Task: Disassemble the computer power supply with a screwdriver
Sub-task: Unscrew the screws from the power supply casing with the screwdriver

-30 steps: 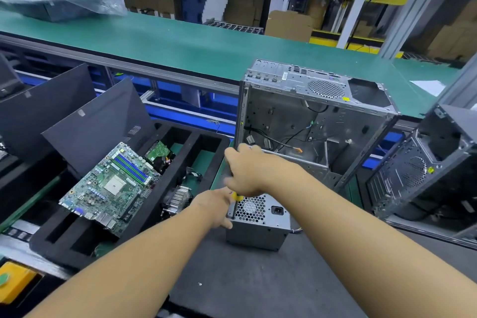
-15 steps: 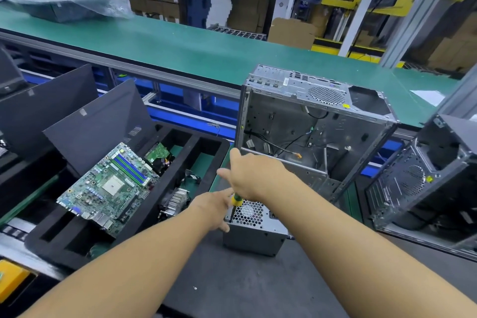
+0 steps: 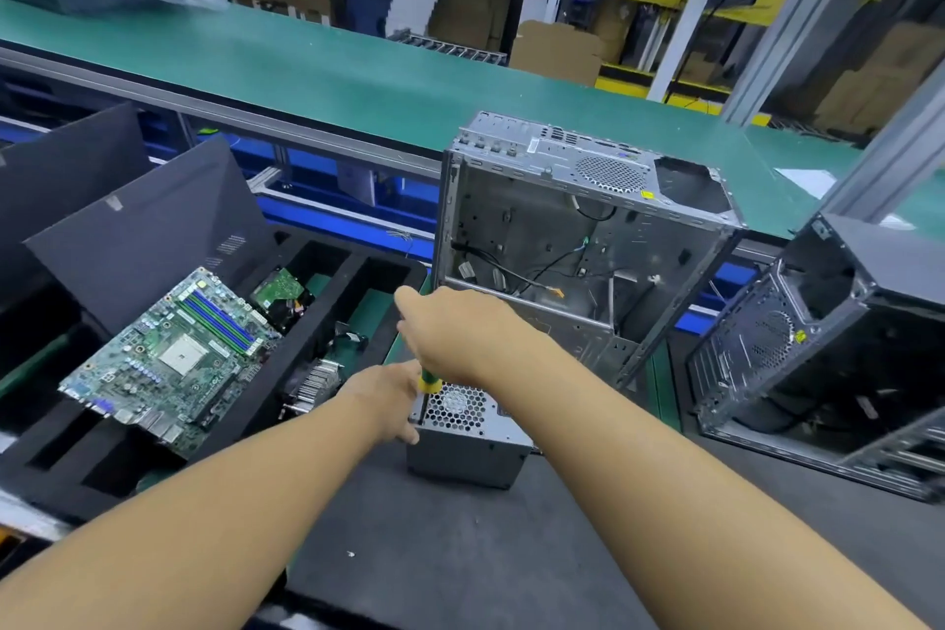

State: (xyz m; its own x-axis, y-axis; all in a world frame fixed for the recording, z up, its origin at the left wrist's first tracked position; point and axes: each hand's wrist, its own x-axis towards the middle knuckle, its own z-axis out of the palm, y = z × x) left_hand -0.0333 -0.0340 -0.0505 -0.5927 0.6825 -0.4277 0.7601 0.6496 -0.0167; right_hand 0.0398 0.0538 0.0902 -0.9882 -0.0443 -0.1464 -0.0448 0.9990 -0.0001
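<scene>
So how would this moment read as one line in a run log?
phase: unscrewing | right hand: grips screwdriver, upright on power supply top corner | left hand: holds power supply side

A single head-worn view looks forward and down from close above the power supply (image 3: 468,440), with the conveyor belt (image 3: 358,77) beyond it.
</scene>
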